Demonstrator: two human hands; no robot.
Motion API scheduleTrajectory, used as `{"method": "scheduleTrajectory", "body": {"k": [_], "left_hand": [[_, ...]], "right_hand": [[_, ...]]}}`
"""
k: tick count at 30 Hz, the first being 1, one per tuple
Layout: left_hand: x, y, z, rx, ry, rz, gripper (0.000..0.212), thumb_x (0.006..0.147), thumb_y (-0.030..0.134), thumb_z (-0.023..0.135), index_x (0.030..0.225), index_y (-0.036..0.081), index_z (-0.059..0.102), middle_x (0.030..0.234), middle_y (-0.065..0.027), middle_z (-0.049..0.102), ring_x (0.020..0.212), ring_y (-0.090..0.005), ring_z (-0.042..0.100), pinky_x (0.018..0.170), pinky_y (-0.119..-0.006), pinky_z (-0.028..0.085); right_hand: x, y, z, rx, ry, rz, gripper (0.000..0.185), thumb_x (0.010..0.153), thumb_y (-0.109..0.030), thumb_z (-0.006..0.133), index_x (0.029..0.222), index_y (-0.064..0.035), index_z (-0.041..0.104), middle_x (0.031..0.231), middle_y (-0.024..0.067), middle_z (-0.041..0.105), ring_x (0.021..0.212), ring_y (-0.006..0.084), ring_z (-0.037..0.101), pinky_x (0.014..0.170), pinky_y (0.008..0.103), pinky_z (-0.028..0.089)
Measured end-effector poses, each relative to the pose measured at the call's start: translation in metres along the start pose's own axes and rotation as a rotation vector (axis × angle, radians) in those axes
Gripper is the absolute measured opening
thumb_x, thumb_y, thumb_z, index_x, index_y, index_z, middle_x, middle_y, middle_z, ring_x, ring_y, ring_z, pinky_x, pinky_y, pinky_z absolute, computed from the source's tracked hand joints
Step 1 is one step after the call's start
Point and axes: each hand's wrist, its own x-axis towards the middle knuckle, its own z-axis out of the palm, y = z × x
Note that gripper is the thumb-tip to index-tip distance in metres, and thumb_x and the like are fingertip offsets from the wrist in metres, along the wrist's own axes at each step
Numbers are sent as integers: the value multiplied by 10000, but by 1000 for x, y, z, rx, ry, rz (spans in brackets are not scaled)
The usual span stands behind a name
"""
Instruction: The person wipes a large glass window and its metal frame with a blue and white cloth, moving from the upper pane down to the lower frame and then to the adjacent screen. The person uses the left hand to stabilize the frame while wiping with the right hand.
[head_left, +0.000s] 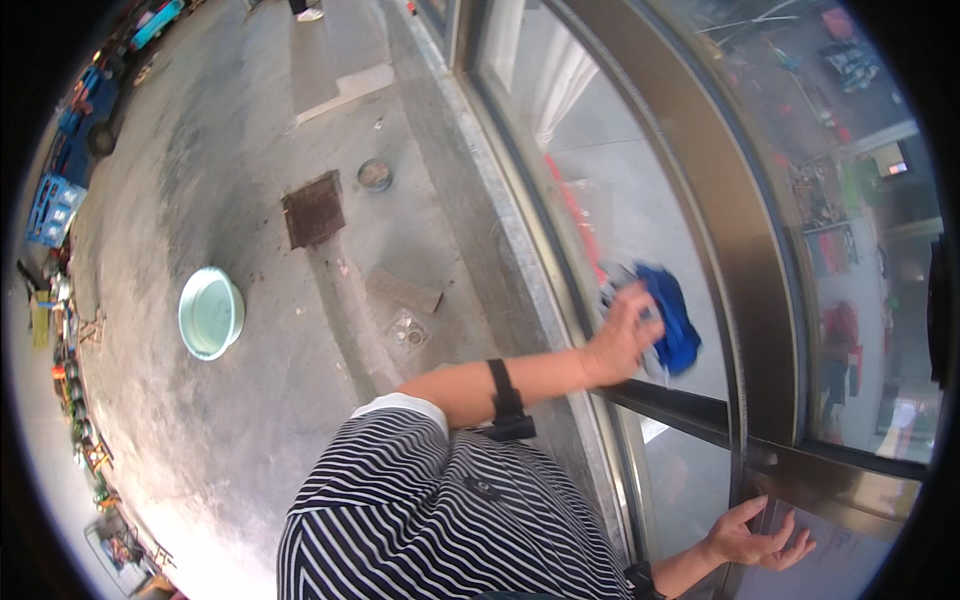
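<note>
My left hand (624, 334) reaches across to the right, its fingers blurred, and grips a bunched blue cloth (673, 319). The cloth lies at a glass pane (622, 180) in a metal-framed door or window; whether it presses on the glass is hard to tell. Below and to the right, my right hand (757, 536) has its fingers bent and apart, with nothing in it. It is close to the metal frame (832, 476) and the lower panel (840, 555); contact cannot be made out. Black straps are on both arms.
On the concrete floor to the left stands a pale green basin (212, 313) with water. A dark square patch (313, 210), a small round container (374, 175) and a flat slab (405, 291) lie nearer the frame. Blue crates (56, 210) line the far left. Someone's foot (307, 14) shows at the top.
</note>
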Motion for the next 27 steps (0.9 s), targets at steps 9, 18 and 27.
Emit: {"method": "scheduleTrajectory", "body": {"k": [9,18,27], "left_hand": [[-74,21,-68,-324,-981,-288,583,738,64,740,1283,80,531,1243,-201,526,1173,-415,514,931,-486,460],[-182,50,-246,-335,-1338,-948,570,805,309,780,1262,38,573,1128,-195,692,1074,-359,648,910,-419,495],[-198,62,-341,-395,-769,-1371,566,830,332,775,1274,34,588,1150,-109,701,1080,-213,629,948,-346,473]], "right_hand": [[-4,7,4,-42,37,-32,424,862,-290,792,1131,-2,636,1201,153,560,1258,340,472,1076,507,470],[0,-7,5,-95,98,-34,342,871,-303,770,1085,-57,668,1114,97,621,1133,305,565,1032,490,482],[16,-26,2,22,175,4,380,957,-451,600,966,-71,601,1113,210,500,1085,402,505,1019,635,417]]}}
